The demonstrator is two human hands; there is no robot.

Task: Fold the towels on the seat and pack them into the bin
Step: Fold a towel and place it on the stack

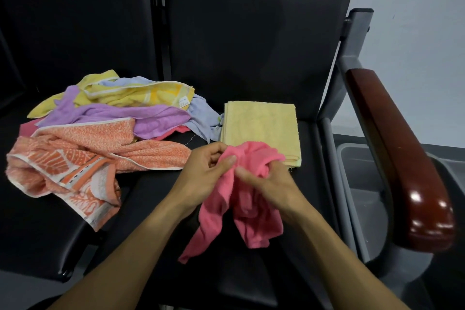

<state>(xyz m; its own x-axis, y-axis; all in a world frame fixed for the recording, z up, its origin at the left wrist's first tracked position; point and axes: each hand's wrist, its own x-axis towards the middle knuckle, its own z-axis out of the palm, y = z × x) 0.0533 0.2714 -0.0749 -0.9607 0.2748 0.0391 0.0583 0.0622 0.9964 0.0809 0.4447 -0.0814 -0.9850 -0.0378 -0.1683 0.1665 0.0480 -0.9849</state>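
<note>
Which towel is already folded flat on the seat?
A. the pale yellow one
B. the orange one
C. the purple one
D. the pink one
A: the pale yellow towel lies as a neat flat rectangle on the seat, while the pink towel hangs crumpled from both hands.

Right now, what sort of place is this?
Probably a waiting area: joined black padded seats, a glossy wooden armrest on a grey metal frame, a plain white wall. No furniture typical of a home.
</note>
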